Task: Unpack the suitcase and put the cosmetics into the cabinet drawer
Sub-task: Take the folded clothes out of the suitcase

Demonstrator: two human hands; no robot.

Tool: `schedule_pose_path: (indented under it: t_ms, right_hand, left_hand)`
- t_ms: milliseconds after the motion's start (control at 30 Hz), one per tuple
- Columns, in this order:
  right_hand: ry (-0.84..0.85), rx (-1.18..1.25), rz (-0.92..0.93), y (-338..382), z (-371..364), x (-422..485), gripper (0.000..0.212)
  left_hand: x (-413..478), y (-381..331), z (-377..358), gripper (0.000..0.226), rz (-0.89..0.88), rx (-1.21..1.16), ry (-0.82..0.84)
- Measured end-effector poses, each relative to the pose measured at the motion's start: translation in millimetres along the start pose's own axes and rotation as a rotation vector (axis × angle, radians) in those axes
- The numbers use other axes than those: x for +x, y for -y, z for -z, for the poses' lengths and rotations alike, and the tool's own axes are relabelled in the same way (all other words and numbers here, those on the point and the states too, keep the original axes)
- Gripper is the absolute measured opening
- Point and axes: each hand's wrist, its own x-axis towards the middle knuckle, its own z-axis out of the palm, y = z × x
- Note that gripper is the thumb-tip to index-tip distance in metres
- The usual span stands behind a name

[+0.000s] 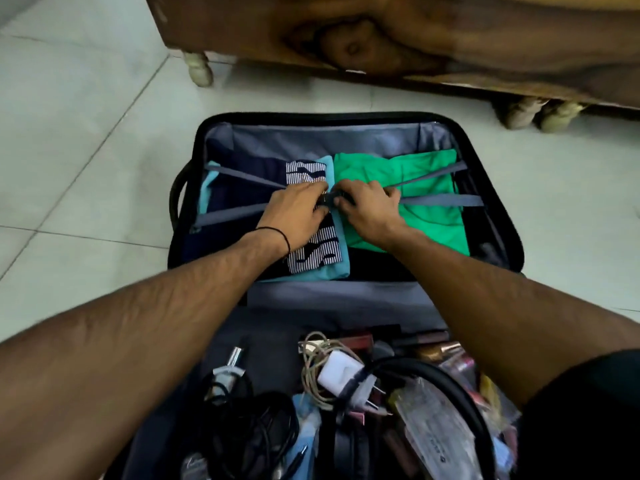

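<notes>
A black suitcase (498, 209) lies open on the tiled floor. Its far half holds folded clothes: a green garment (426, 171), a navy one and a striped one on teal fabric. Grey straps (446, 200) cross over the clothes and meet at a dark buckle (333, 198) in the middle. My left hand (298, 216) and my right hand (370, 206) both pinch that buckle from either side. The near half holds cosmetics (450, 355) such as lipstick tubes and small bottles at the right, mixed with other items.
A wooden cabinet (381, 32) on pale turned legs stands just beyond the suitcase. The near half also holds a white charger (337, 374) with tangled cable, black cords (249, 431) and a plastic pouch (436, 431). Pale floor tiles surround the case.
</notes>
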Motion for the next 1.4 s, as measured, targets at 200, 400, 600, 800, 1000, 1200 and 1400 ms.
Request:
schedule_pose_path:
  t_ms: [200,400,600,800,1000,1200,1400]
  right_hand:
    - [0.052,0.081,-0.037,-11.3,10.3,-17.3,0.022]
    - [0.032,0.183,-0.052,-16.6,6.6,-32.6,0.019]
    - [0.008,0.196,-0.041,-22.8,7.5,-46.2,0.017]
    - [-0.001,0.189,-0.083,-26.5,6.0,-54.2,0.016]
    - [-0.192,-0.278,-0.253,-75.9,27.8,-68.7,0.026]
    - [-0.261,-0.430,-0.127,-47.1,37.9,-56.3,0.039]
    - [0.162,0.309,-0.170,14.6,15.3,-33.0,0.042]
  left_hand:
    - [-2.1,-8.9,-1.7,0.017,0.067,-0.274,0.003]
    - [-0.1,-10.6,-9.0,0.007,0.057,-0.415,0.075]
    - [-2.8,-15.0,-7.4,0.021,0.049,-0.505,0.136]
    - [-10.2,-14.9,-9.9,0.019,0.078,-0.507,0.101]
    - [-28.0,29.1,10.4,0.008,0.223,-0.355,-0.015]
    - [-36.8,45.3,27.6,0.016,0.184,0.392,-0.079]
    - [-34.9,50.5,38.8,0.027,0.323,0.487,0.017]
